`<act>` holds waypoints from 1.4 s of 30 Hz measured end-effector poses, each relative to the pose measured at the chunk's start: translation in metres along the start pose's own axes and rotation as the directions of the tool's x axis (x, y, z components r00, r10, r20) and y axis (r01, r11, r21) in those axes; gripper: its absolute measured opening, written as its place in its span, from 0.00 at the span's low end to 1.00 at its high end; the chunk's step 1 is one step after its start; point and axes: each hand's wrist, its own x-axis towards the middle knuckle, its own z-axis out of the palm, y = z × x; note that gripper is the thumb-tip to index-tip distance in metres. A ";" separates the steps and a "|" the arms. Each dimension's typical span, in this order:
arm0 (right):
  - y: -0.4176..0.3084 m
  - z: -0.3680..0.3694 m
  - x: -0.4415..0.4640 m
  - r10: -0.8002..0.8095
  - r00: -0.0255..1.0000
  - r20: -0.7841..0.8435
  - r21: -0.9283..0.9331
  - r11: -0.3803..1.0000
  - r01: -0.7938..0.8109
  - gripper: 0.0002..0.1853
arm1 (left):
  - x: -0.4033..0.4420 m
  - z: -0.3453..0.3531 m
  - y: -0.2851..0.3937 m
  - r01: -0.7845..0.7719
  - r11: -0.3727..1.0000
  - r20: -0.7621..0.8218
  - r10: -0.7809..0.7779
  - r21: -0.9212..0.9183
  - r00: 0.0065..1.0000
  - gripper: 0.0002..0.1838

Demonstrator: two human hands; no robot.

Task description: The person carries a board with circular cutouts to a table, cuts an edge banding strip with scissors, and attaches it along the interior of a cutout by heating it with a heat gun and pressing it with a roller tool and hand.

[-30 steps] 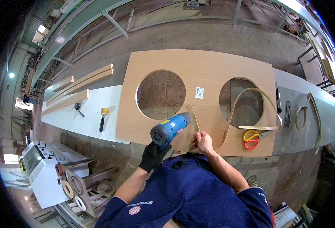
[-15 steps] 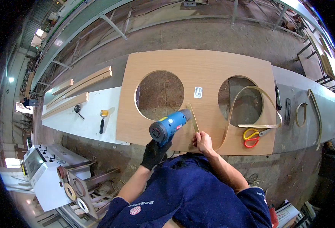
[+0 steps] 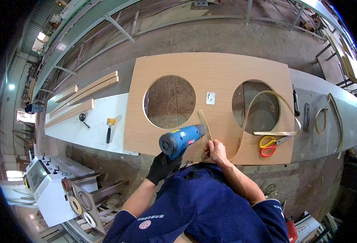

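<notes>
My left hand [image 3: 160, 167], in a black glove, is wrapped round the grip of a blue heat gun [image 3: 182, 138]. The gun's dark nozzle points right, close beside an edge banding strip [image 3: 204, 123]. Bare fingers of my right hand [image 3: 216, 151] pinch that strip near its lower part, and its free end sticks up away from me. A long loop of the banding [image 3: 247, 117] curls over the right hole of the wood-grain panel [image 3: 215, 69]. Two round holes are cut in the panel, and a small white label [image 3: 211, 98] lies between them.
Scissors [image 3: 268, 146] with yellow and red handles lie on the panel's right. Farther right are a dark cutter [image 3: 296, 103] and more banding [image 3: 335, 121]. At left lie wooden strips [image 3: 85, 92], a small roller [image 3: 109, 130] and a black tool [image 3: 83, 118].
The heat gun's nozzle has shifted slightly right and down along the strip, closer to my right hand. My right hand stays about where it was.
</notes>
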 end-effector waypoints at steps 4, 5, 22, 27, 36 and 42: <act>-0.008 -0.004 -0.006 -0.107 0.993 -0.057 -0.104 0.990 0.100 0.22 | 0.003 0.005 -0.004 -0.031 0.999 -0.022 0.032 0.023 0.999 0.33; -0.006 -0.003 -0.004 -0.092 0.994 -0.056 -0.081 0.993 0.087 0.23 | 0.008 0.008 -0.007 -0.048 0.999 -0.053 0.049 0.023 0.997 0.33; 0.002 0.002 0.001 -0.007 1.000 -0.020 0.026 1.000 0.008 0.21 | 0.003 -0.011 0.010 -0.031 0.998 0.012 0.030 0.047 0.999 0.32; -0.012 -0.007 -0.005 -0.018 1.000 -0.001 -0.027 0.999 0.018 0.22 | 0.030 0.007 -0.007 -0.070 0.997 -0.193 0.062 -0.035 0.979 0.33; -0.019 -0.008 -0.007 0.060 0.998 0.018 0.024 0.998 -0.060 0.23 | 0.016 -0.008 -0.010 0.028 0.998 -0.014 -0.028 0.056 1.000 0.33; 0.000 0.000 -0.001 -0.028 0.999 -0.021 -0.026 0.999 0.027 0.22 | 0.030 0.000 -0.006 0.014 0.998 -0.139 -0.022 -0.057 0.990 0.32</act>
